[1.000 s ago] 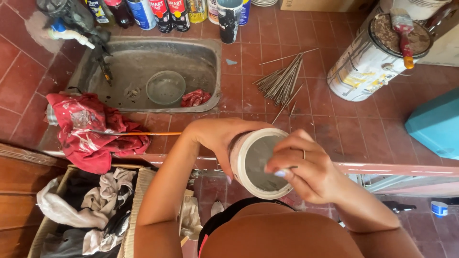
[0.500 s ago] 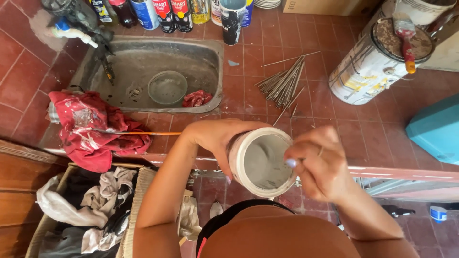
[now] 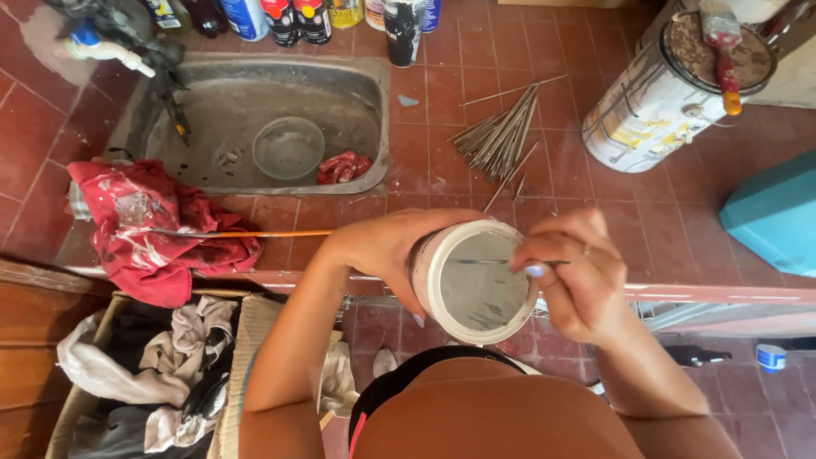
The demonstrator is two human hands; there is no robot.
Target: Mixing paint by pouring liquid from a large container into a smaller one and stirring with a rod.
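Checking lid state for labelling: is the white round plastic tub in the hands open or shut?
Open. The white round plastic tub shows its bare rim and grey inside; the right hand pokes a thin stick into it, left hand gripping its side.

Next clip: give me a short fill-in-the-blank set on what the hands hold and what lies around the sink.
1. The left hand grips a white ____ by its side.
2. The right hand holds a thin stick across the tub's ____.
3. A red rag lies on the counter, draped over the ____ edge of the sink.
4. The clear bowl sits in the ____.

Missing words: tub; opening; left; sink
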